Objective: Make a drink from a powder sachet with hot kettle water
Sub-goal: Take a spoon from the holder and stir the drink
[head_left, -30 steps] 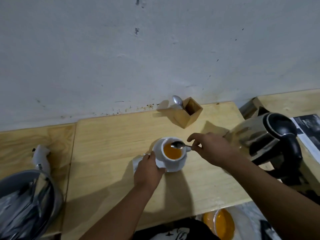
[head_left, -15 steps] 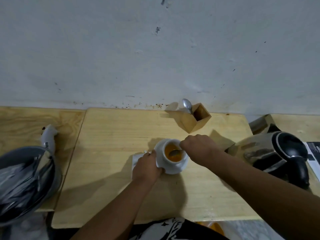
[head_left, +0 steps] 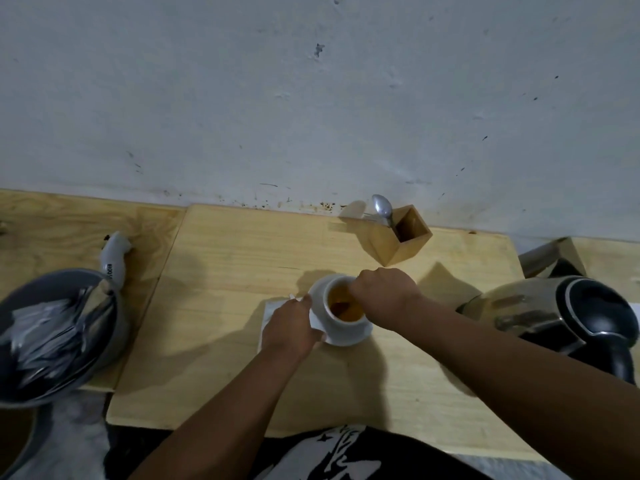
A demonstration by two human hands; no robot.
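Note:
A white cup of orange drink stands on a white saucer in the middle of the wooden table. My right hand hovers over the cup's far rim, fingers closed on a spoon whose bowl dips into the drink. My left hand rests at the saucer's left edge, pinching it. A white sachet or paper lies under that hand. The steel kettle with black lid sits at the right.
A wooden holder with one spoon stands by the wall behind the cup. A grey bin lined with a plastic bag is at the left, a white handled tool beside it. The wall runs close behind.
The spoon went from above the cup rim down into the drink, and my right hand moved over the cup. The camera tilted down and shifted; my left hand stays at the saucer.

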